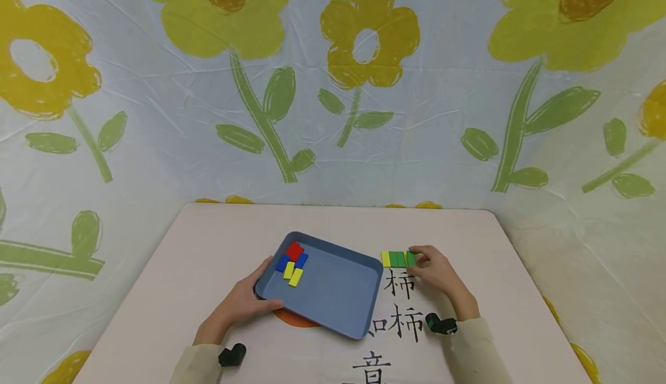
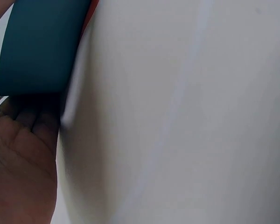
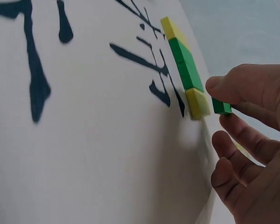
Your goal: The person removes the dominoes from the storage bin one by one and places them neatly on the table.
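Note:
My left hand [image 1: 241, 302] grips the left side of a blue-grey tray [image 1: 333, 306], thumb over the near rim. In the left wrist view the tray's dark wall [image 2: 42, 51] lies against the fingers. Red blocks [image 1: 294, 251], blue blocks [image 1: 282, 264] and yellow blocks [image 1: 295, 278] lie in the tray's left end. Right of the tray, my right hand [image 1: 437, 271] pinches a small green block [image 3: 221, 107] between thumb and fingers. Beside it a row of flat blocks stands on the table: a yellow block [image 3: 174, 31], green blocks [image 3: 186, 65] and another yellow block [image 3: 197, 103].
The pale table [image 1: 208, 239] bears large black printed characters [image 1: 406, 321] near the right hand. An orange printed shape [image 1: 295, 318] shows under the tray's near edge. A flower-patterned sheet [image 1: 416, 158] hangs behind and at both sides.

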`<state>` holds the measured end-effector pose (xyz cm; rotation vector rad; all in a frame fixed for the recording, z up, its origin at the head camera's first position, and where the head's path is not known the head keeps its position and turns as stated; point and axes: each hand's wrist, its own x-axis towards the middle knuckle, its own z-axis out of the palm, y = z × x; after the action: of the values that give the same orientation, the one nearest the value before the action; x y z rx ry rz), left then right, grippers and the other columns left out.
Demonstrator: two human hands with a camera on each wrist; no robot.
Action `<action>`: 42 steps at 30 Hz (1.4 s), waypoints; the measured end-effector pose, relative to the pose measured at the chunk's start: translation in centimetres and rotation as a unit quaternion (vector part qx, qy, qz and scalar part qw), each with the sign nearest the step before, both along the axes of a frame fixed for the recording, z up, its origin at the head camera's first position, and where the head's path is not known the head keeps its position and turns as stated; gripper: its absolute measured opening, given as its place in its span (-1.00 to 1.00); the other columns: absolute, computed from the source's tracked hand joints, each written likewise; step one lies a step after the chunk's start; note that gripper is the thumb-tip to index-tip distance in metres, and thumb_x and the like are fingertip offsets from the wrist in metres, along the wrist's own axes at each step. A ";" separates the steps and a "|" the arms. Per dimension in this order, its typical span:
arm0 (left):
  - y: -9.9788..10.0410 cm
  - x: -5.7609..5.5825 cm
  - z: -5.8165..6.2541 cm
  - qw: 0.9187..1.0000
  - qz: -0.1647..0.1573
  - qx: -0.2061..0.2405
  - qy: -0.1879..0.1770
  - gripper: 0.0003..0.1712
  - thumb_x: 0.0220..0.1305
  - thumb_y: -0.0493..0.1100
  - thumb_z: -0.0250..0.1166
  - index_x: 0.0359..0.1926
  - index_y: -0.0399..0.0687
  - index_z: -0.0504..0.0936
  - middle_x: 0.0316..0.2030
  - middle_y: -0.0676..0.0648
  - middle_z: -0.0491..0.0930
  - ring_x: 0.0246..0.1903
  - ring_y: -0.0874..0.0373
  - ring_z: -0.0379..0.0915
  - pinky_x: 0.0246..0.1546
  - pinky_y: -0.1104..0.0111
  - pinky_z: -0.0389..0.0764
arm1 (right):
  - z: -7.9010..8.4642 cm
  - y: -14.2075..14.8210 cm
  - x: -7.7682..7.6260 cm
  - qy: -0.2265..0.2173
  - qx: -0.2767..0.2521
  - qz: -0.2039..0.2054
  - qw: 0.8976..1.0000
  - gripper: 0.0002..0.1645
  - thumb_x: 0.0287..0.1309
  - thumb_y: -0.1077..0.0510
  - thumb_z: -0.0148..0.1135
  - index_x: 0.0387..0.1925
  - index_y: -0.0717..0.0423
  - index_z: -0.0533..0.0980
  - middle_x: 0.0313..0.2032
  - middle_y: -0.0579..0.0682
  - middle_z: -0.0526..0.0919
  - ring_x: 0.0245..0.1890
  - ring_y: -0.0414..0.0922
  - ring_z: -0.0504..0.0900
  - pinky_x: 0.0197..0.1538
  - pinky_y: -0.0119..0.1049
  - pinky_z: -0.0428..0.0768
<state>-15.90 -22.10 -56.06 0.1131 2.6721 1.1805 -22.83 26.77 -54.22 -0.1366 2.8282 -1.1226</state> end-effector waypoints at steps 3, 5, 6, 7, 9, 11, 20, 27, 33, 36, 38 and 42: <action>0.0 0.0 0.0 1.000 -0.002 0.002 0.000 0.33 -0.04 0.40 0.55 0.65 0.41 -0.02 0.56 -0.17 0.21 0.50 -0.27 0.19 0.41 -0.30 0.28 | -0.3 0.6 -0.2 -0.003 0.008 -0.003 1.000 -0.30 0.17 0.11 0.44 0.33 0.17 0.50 0.24 0.24 0.53 0.12 0.15 0.58 0.13 0.11 0.62; 0.0 0.0 0.0 1.000 -0.003 0.003 -0.002 0.33 -0.04 0.40 0.55 0.65 0.42 -0.02 0.56 -0.16 0.21 0.50 -0.27 0.19 0.41 -0.30 0.28 | -0.4 0.9 -0.4 -0.001 0.013 -0.001 1.000 -0.30 0.16 0.12 0.43 0.33 0.19 0.50 0.24 0.26 0.53 0.12 0.16 0.58 0.13 0.14 0.62; 0.0 0.0 0.0 1.000 -0.003 0.004 -0.003 0.33 -0.04 0.39 0.55 0.65 0.42 -0.02 0.56 -0.17 0.21 0.50 -0.28 0.19 0.41 -0.30 0.28 | -0.4 1.0 -0.4 0.000 0.015 0.000 1.000 -0.31 0.16 0.13 0.42 0.33 0.20 0.50 0.23 0.27 0.53 0.12 0.16 0.58 0.14 0.14 0.61; 0.0 0.0 0.0 1.000 -0.003 0.004 -0.003 0.33 -0.04 0.39 0.55 0.65 0.41 -0.02 0.56 -0.17 0.21 0.50 -0.28 0.19 0.41 -0.30 0.28 | -0.4 1.1 -0.4 0.001 0.017 0.001 1.000 -0.31 0.16 0.14 0.42 0.32 0.21 0.50 0.23 0.27 0.53 0.11 0.16 0.58 0.13 0.14 0.62; 0.0 0.0 0.1 1.000 -0.003 0.005 -0.003 0.33 -0.03 0.38 0.55 0.65 0.41 -0.02 0.56 -0.18 0.21 0.50 -0.29 0.19 0.40 -0.31 0.28 | -0.3 1.1 -0.5 0.002 0.020 0.003 1.000 -0.32 0.16 0.16 0.41 0.32 0.23 0.50 0.21 0.29 0.54 0.09 0.16 0.59 0.13 0.14 0.63; 0.0 -0.1 0.1 1.000 -0.003 0.005 -0.004 0.33 -0.03 0.38 0.55 0.65 0.40 -0.02 0.56 -0.19 0.21 0.50 -0.29 0.19 0.40 -0.31 0.28 | -0.2 1.1 -0.6 0.003 0.023 0.007 1.000 -0.33 0.16 0.19 0.41 0.30 0.25 0.50 0.18 0.29 0.55 0.06 0.15 0.60 0.10 0.12 0.64; 0.0 -0.1 0.4 1.000 -0.002 0.009 -0.005 0.33 -0.04 0.37 0.56 0.65 0.38 -0.01 0.55 -0.20 0.22 0.50 -0.30 0.18 0.41 -0.31 0.27 | -0.2 1.3 -1.0 0.008 0.028 0.008 1.000 -0.37 0.15 0.24 0.40 0.27 0.30 0.52 0.16 0.32 0.54 0.01 0.13 0.59 0.04 0.05 0.65; 0.0 0.1 0.3 1.000 -0.001 0.009 -0.009 0.33 -0.03 0.36 0.56 0.65 0.40 -0.02 0.56 -0.19 0.20 0.51 -0.30 0.17 0.42 -0.30 0.26 | -0.6 1.4 -1.2 0.006 0.030 0.015 0.999 -0.39 0.12 0.28 0.41 0.23 0.34 0.54 0.14 0.36 0.53 -0.06 0.13 0.57 -0.04 0.00 0.64; 0.1 0.1 0.3 1.000 -0.001 0.009 -0.006 0.33 -0.03 0.36 0.56 0.65 0.38 -0.02 0.56 -0.20 0.20 0.50 -0.30 0.17 0.42 -0.31 0.26 | -0.8 1.4 -1.4 -0.001 0.039 0.019 0.999 -0.40 0.12 0.27 0.42 0.22 0.31 0.55 0.19 0.36 0.50 -0.06 0.08 0.54 -0.03 -0.03 0.60; 0.1 0.1 0.2 1.000 -0.001 0.011 -0.004 0.33 -0.04 0.36 0.56 0.65 0.38 -0.01 0.56 -0.18 0.21 0.50 -0.29 0.18 0.42 -0.31 0.26 | -0.7 1.3 -1.4 -0.004 0.039 0.026 0.999 -0.40 0.12 0.28 0.43 0.22 0.32 0.55 0.19 0.37 0.48 -0.08 0.08 0.53 -0.06 -0.05 0.60; 0.1 0.1 0.2 1.000 -0.001 0.012 -0.002 0.33 -0.04 0.36 0.56 0.65 0.38 0.00 0.56 -0.18 0.22 0.50 -0.29 0.18 0.42 -0.31 0.26 | -0.6 1.3 -1.4 -0.008 0.037 0.028 0.999 -0.41 0.12 0.29 0.43 0.22 0.31 0.55 0.19 0.38 0.48 -0.08 0.09 0.53 -0.08 -0.07 0.60; 0.1 0.2 0.2 1.000 -0.001 0.012 0.000 0.32 -0.03 0.35 0.56 0.65 0.37 0.00 0.55 -0.19 0.22 0.50 -0.29 0.19 0.41 -0.31 0.27 | -0.4 1.2 -1.5 -0.012 0.034 0.028 0.999 -0.41 0.12 0.30 0.42 0.22 0.32 0.55 0.19 0.38 0.48 -0.10 0.09 0.52 -0.13 -0.12 0.59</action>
<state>-15.74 -22.01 -55.82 0.1209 2.6567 1.2130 -24.32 27.93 -54.65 -0.1958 2.8185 -1.0085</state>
